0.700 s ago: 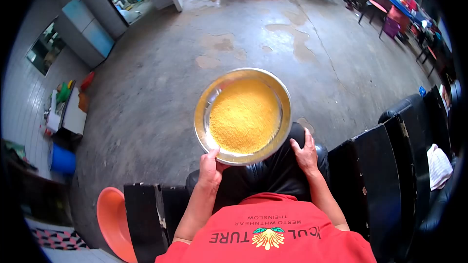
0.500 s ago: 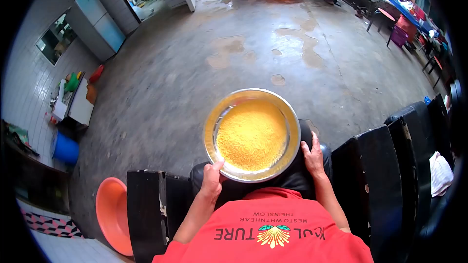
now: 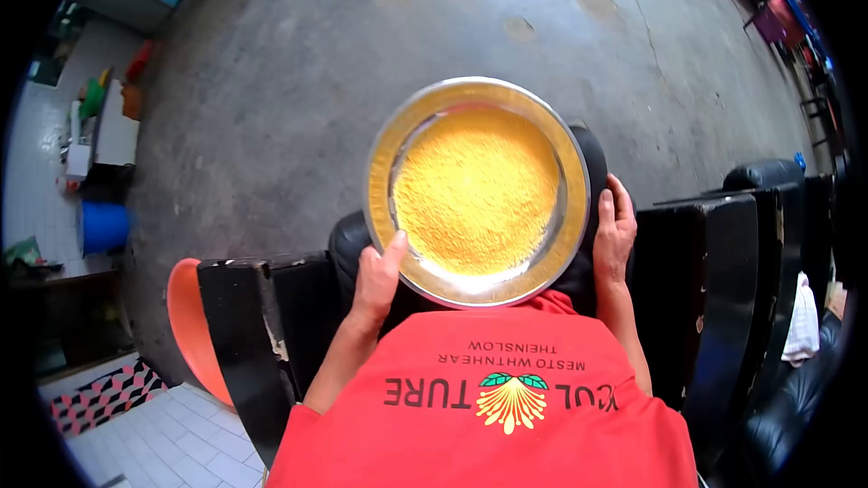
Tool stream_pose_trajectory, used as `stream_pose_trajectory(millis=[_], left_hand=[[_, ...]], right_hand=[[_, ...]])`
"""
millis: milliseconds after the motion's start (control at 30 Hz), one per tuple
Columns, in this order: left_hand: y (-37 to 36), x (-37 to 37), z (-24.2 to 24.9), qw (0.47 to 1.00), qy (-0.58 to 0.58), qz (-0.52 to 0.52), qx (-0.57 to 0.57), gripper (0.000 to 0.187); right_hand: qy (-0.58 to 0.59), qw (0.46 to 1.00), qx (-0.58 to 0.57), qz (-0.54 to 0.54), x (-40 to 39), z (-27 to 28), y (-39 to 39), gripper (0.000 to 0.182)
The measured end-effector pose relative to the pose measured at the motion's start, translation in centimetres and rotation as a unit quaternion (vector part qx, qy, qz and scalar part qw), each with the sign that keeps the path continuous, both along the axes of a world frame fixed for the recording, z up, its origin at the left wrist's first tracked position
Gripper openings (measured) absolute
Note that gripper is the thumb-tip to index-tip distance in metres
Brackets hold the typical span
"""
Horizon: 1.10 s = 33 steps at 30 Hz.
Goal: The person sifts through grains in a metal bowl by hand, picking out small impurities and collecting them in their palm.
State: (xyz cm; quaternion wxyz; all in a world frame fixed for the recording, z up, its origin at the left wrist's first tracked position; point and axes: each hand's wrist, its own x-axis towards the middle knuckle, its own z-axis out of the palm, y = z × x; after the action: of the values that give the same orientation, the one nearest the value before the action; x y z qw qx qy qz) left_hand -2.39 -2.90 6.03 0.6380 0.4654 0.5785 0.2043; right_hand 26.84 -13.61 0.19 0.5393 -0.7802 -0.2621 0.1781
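1. Grey floor spreads beyond the knees.
2. Left hand grips the near-left rim of the metal bowl, held above the lap with yellow grains inside.
3. Right hand, released, lies beside it.

Round metal basin, shiny, wide-rimmed, open side up; sits over the person's dark-clad legs, just in front of the red shirt. Inside, fine yellow grains, loose and dry-looking, in a broad layer covering most of the bottom; bare metal shows around the edge, brightest along the side nearest the shirt.
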Motion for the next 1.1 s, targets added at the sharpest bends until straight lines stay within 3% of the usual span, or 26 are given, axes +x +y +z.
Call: stream_pose_trajectory(millis=[233,467,500,533,667,800,833,867,933,1000,1100], left_hand=[[0.2,0.4,-2.0,0.996,-0.080,0.003,-0.034,0.042],[0.7,-0.3,-3.0,0.984,-0.153,0.006,-0.089,0.054],[0.7,-0.3,-2.9,0.983,-0.158,0.004,-0.091,0.055],[0.7,-0.2,-2.8,0.982,-0.165,0.001,-0.092,0.056],[0.8,-0.4,-3.0,0.982,-0.165,-0.019,-0.090,0.059],[0.9,-0.5,-2.9,0.979,-0.173,-0.024,-0.101,0.060],[1.0,-0.3,-2.7,0.982,-0.164,-0.022,-0.093,0.060],[1.0,-0.2,-2.6,0.984,-0.154,-0.019,-0.084,0.061],[0.9,-0.4,-3.1,0.987,-0.140,-0.016,-0.072,0.061],[0.7,-0.4,-3.4,0.989,-0.130,-0.012,-0.069,0.061],[1.0,-0.1,-3.3,0.991,-0.117,-0.012,-0.066,0.060]], right_hand=[[-0.100,0.992,0.048,0.054,-2.1,2.5,1.3,0.031],[-0.077,0.959,-0.001,0.272,-5.0,6.6,3.6,0.026],[0.148,0.946,-0.004,0.288,-5.8,6.6,3.9,0.028],[0.305,0.895,-0.024,0.325,-6.0,7.1,4.3,0.033],[0.404,0.774,-0.131,0.469,-8.3,6.5,5.9,0.039],[0.353,0.770,-0.177,0.501,-9.0,5.2,7.4,0.036],[0.381,0.791,-0.158,0.451,-9.1,5.3,7.5,0.033],[0.330,0.829,-0.165,0.421,-8.7,5.2,7.8,0.025],[0.056,0.925,-0.103,0.362,-7.9,5.5,8.9,0.014],[-0.196,0.923,-0.045,0.328,-6.4,4.1,10.6,0.007],[-0.204,0.919,-0.092,0.325,-5.6,3.1,12.3,0.008]])
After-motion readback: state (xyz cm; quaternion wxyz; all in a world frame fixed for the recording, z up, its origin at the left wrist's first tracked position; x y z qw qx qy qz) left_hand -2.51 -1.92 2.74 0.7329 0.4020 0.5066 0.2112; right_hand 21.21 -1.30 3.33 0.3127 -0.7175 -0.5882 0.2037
